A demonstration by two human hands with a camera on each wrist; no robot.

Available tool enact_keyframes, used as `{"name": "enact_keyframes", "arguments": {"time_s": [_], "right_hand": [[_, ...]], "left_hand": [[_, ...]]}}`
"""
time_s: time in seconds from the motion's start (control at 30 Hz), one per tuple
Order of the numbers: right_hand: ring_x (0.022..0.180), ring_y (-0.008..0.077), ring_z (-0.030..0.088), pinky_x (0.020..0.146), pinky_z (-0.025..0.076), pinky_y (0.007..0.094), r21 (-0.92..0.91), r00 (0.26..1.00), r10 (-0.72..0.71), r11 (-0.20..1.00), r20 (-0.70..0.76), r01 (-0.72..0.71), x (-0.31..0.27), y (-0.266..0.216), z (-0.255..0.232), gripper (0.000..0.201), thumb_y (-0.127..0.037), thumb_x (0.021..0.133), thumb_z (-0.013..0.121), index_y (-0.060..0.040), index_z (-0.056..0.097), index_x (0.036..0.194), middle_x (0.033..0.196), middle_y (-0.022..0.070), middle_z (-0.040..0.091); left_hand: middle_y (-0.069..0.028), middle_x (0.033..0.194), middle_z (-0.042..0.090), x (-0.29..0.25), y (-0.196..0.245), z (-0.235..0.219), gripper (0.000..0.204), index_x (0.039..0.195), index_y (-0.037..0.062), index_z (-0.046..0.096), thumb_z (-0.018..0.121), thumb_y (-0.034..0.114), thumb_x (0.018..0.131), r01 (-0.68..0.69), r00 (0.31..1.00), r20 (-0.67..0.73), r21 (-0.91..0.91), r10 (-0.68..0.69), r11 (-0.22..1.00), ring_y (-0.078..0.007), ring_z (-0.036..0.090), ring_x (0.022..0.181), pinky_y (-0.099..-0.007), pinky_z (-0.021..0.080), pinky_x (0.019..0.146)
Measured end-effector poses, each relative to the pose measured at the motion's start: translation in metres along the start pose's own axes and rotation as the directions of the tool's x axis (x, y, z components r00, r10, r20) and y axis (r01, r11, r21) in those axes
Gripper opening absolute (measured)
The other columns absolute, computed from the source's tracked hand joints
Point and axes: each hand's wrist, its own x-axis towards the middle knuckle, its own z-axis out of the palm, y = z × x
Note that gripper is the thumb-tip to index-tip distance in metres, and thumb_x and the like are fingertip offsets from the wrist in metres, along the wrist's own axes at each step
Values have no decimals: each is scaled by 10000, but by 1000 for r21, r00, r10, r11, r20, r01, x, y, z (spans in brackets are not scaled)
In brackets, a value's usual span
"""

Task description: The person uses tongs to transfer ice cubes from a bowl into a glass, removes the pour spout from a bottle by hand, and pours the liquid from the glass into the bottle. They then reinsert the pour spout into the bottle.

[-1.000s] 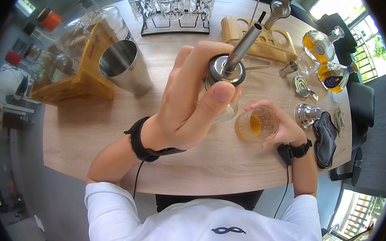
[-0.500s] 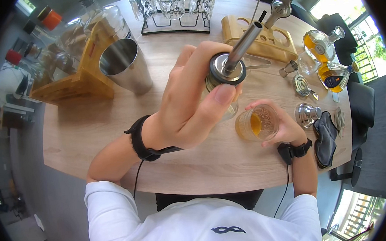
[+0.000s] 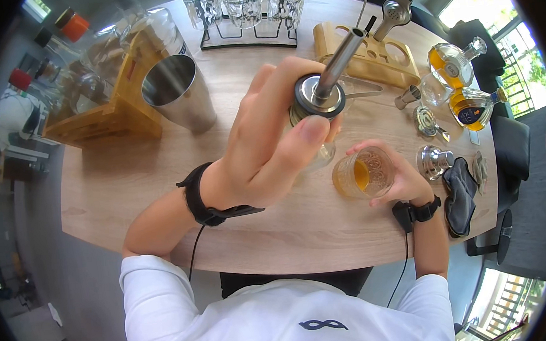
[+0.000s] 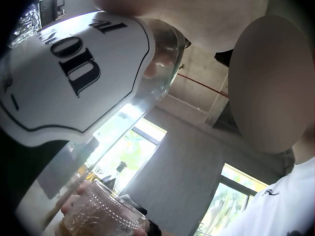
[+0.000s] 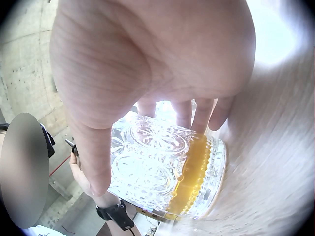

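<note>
High over the table, the left hand grips a clear bottle by its neck, the metal pourer pointing up and to the right. In the left wrist view the bottle's white label fills the upper left. The right hand holds a patterned glass with amber liquid at its bottom, tilted. In the right wrist view, thumb and fingers lie around the glass, and the amber liquid sits near its base. No stream between pourer and glass is visible.
A steel shaker tin and wooden bottle rack stand left. Upturned glasses hang on a rack behind. A wooden tool holder, jigger, strainer, amber bottles and dark cloth lie right.
The pourer's tip has shifted slightly to the left and down with the left hand's small turn. The right hand and glass have hardly moved.
</note>
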Motion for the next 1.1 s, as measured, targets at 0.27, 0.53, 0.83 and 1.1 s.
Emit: {"name": "enact_keyframes", "arguments": {"time_s": [0.27, 0.53, 0.83, 1.1], "right_hand": [[1439, 232, 513, 1240, 381, 402, -10, 1000, 6, 1000, 0, -6, 0, -2, 0, 1054, -130, 647, 1028, -69, 472, 1541, 1510, 96, 563], [1441, 230, 511, 1243, 376, 400, -13, 1000, 10, 1000, 4, -10, 0, -3, 1, 1048, -128, 652, 1025, -68, 471, 1540, 1511, 95, 563], [1445, 234, 509, 1246, 373, 403, -11, 999, 33, 999, -10, -34, 0, -3, 2, 1059, -130, 641, 1027, -67, 472, 1541, 1511, 98, 563], [1445, 234, 510, 1244, 376, 404, -5, 1000, 27, 1000, -8, -27, 0, -3, 1, 1073, -111, 623, 1030, -66, 473, 1539, 1508, 97, 566]], "left_hand": [[-80, 850, 655, 2, 6, 0, 371, 1183, -27, 565, 475, 278, 991, 33, 999, 10, -175, -32, 984, -161, 560, 807, -342, 418, 875], [-88, 826, 630, 5, 19, -7, 361, 1101, -13, 587, 470, 302, 968, 177, 984, 68, -241, -165, 954, -166, 567, 770, -332, 449, 783], [-90, 847, 624, 2, 12, -5, 396, 1144, -37, 599, 462, 272, 937, 80, 997, 20, -264, -78, 961, -162, 583, 786, -324, 465, 759], [-97, 898, 629, 2, 6, -5, 362, 1164, -63, 597, 465, 219, 980, 53, 998, 50, -359, -37, 932, -147, 590, 804, -318, 480, 771]]}}
